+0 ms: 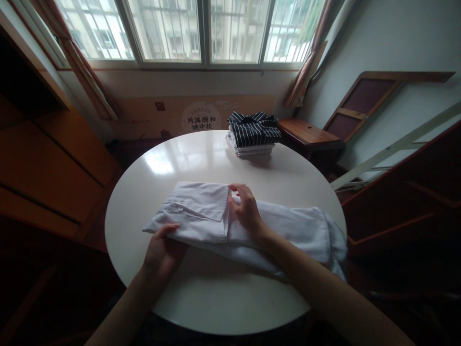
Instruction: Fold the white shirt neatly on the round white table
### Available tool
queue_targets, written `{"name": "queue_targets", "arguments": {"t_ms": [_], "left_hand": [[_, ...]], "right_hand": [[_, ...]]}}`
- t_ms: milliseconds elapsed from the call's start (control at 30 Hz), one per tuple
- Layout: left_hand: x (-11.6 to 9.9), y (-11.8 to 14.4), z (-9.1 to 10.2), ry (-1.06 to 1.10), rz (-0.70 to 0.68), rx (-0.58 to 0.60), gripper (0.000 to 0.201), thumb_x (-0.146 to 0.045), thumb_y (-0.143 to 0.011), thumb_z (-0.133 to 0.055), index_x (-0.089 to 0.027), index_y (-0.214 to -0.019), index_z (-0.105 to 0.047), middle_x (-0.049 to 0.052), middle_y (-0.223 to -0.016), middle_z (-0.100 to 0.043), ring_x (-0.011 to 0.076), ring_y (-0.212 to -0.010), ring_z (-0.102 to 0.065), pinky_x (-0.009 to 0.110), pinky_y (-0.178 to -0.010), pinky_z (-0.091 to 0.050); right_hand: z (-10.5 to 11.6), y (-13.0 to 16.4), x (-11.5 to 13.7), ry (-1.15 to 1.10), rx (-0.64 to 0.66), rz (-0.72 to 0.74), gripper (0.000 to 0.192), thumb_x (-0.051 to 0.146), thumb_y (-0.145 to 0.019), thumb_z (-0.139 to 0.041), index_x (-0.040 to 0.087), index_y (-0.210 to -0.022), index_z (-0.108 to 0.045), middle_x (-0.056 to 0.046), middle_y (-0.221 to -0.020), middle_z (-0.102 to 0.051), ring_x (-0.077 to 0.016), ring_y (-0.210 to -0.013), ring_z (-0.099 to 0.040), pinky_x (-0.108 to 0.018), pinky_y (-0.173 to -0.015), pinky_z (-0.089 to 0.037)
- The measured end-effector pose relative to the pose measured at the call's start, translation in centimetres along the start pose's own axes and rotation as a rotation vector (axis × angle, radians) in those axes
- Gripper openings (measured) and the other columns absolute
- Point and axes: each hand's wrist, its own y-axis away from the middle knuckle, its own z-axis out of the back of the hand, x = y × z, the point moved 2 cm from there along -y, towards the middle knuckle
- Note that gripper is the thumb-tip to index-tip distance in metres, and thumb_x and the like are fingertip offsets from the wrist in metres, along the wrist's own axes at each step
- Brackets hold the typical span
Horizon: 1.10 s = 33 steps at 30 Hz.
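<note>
A white garment, partly folded, lies lengthwise across the round table. Its left part is doubled over into a flat layer, while the long part stretches right and hangs to the table's right edge. My left hand grips the garment's near left edge, thumb on top and fingers hidden beneath. At the end of the folded layer, my right hand is closed with thumb and fingertips pinching the fabric edge. Whether the garment is a shirt or trousers I cannot tell.
A stack of folded clothes, with a black-and-white striped one on top, stands at the table's far side. Beyond it are a wooden stool and a printed cardboard panel under the window. A wooden cabinet stands left.
</note>
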Motion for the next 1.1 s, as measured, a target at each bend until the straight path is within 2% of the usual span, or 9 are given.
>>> {"name": "queue_targets", "arguments": {"t_ms": [300,367,467,633,900,1100], "left_hand": [[0.0,-0.1,0.1,0.006,0.004,0.001,0.037,0.001,-0.07,-0.047,-0.011,-0.102,-0.061,0.008,-0.082,-0.068,0.0196,-0.073,-0.067,0.034,-0.073,-0.059],[0.0,-0.1,0.1,0.016,0.004,-0.005,0.036,0.001,-0.069,-0.048,-0.011,-0.1,-0.061,0.008,-0.082,-0.067,0.0188,-0.072,-0.067,0.034,-0.074,-0.059],[0.1,0.0,0.0,0.017,-0.003,-0.013,0.033,0.001,-0.068,-0.048,-0.011,-0.096,-0.062,0.008,-0.082,-0.067,0.0187,-0.071,-0.067,0.033,-0.072,-0.059],[0.1,0.1,0.0,0.004,-0.005,-0.004,0.024,0.0,-0.069,-0.049,-0.011,-0.086,-0.061,0.008,-0.081,-0.068,0.0182,-0.068,-0.066,0.029,-0.062,-0.058],[0.3,-0.1,0.0,-0.034,-0.055,-0.006,0.028,-0.002,-0.072,-0.049,-0.011,-0.096,-0.06,0.009,-0.087,-0.068,0.0191,-0.073,-0.067,0.029,-0.066,-0.058],[0.7,0.6,0.3,-0.075,-0.086,-0.118,0.016,-0.007,-0.075,-0.049,-0.012,-0.085,-0.061,0.005,-0.077,-0.067,0.0139,-0.061,-0.063,0.025,-0.062,-0.056]], "right_hand": [[0.5,0.1,0.4,0.032,-0.063,0.032,0.027,0.014,-0.077,-0.048,0.017,-0.102,-0.057,-0.011,-0.114,-0.056,-0.0202,-0.113,-0.049,-0.041,-0.102,-0.038],[0.3,0.1,0.3,0.041,-0.018,0.034,0.029,0.014,-0.077,-0.049,0.017,-0.104,-0.058,-0.011,-0.117,-0.056,-0.0201,-0.116,-0.049,-0.041,-0.104,-0.037],[-0.4,0.2,-0.1,0.074,0.114,0.028,0.032,0.017,-0.078,-0.053,0.016,-0.11,-0.058,-0.012,-0.122,-0.056,-0.02,-0.118,-0.048,-0.04,-0.106,-0.036],[-1.3,0.6,-0.3,0.26,0.325,0.008,0.04,0.027,-0.083,-0.052,0.012,-0.12,-0.057,-0.015,-0.131,-0.051,-0.0229,-0.124,-0.044,-0.041,-0.108,-0.033],[-1.6,1.4,-0.1,0.419,0.416,-0.058,0.057,0.039,-0.089,-0.042,0.006,-0.136,-0.041,-0.017,-0.141,-0.04,-0.0301,-0.133,-0.034,-0.048,-0.111,-0.024],[-1.7,1.5,-0.1,0.415,0.453,-0.048,0.054,0.037,-0.091,-0.037,0.01,-0.138,-0.038,-0.015,-0.144,-0.036,-0.0272,-0.134,-0.034,-0.047,-0.111,-0.024]]}}
